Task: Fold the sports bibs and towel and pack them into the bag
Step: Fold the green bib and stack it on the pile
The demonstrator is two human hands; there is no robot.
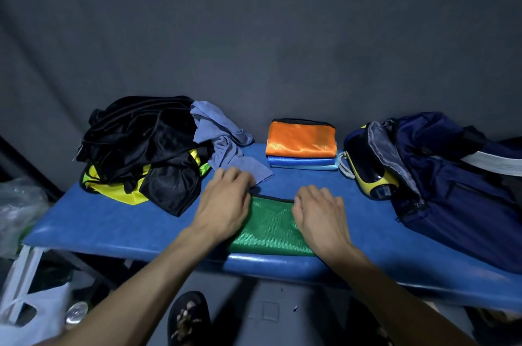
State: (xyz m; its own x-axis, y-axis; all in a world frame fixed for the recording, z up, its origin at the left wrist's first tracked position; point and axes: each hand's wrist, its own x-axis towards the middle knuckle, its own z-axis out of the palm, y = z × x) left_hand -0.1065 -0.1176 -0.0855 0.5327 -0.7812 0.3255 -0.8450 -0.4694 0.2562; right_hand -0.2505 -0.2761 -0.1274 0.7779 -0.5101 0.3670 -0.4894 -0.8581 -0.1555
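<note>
**Both hands on the folded green bib at the front of the bench**

The folded green mesh sports bib with black trim [269, 228] lies flat at the near edge of the blue padded bench [113, 221]. The left hand [223, 204] rests palm down on the bib's left side, with its fingers curled over the far left corner. The right hand [319, 214] rests palm down on the bib's right side, with its fingertips bent at the black-trimmed far edge. Whether either hand pinches the fabric cannot be determined.

Behind the bib, toward the rear of the bench, a folded orange mesh bib [300, 139] sits on top of two folded blue bibs [302, 162], forming one stack. At the left rear, an unfolded heap of black and yellow mesh bibs [141, 148] occupies the bench. A crumpled grey-blue towel [219, 142] is draped against the heap's right side, and its lower end reaches the bench just beyond the left hand.

At the right end of the bench stands the navy fabric bag [452, 176], its mouth open toward the stack. A yellow and dark blue object [370, 167] lies in the opening.

No brand, label or writing on these items is legible.
</note>
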